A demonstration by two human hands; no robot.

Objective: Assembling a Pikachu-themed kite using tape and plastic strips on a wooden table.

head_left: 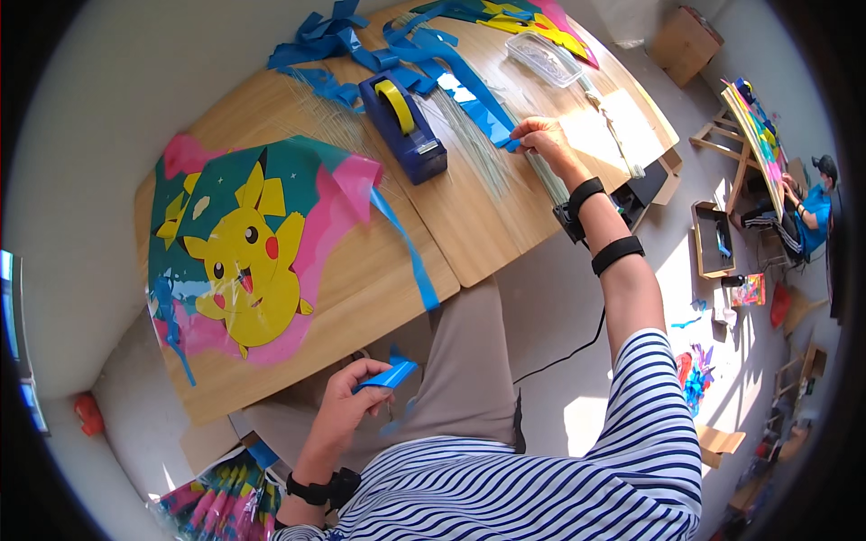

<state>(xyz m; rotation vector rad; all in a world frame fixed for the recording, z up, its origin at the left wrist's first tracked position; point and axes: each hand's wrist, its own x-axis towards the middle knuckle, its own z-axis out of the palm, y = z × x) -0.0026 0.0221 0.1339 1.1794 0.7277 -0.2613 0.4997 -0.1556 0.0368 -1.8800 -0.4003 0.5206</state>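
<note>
Pinching blue strip, left hand | pinching ribbon, right hand | apparently part-done: tails at printed sheet; loose ribbons left

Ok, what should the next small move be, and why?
Perhaps lift the blue strip gently with the right hand: that hand seems to pinch the strip's near end, while the left hand holds another blue piece over the lap.

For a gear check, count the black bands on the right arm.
2: a wrist band just behind the right hand, and an upper band farther up, nearer the striped sleeve. The sleeve could hide more.
</note>
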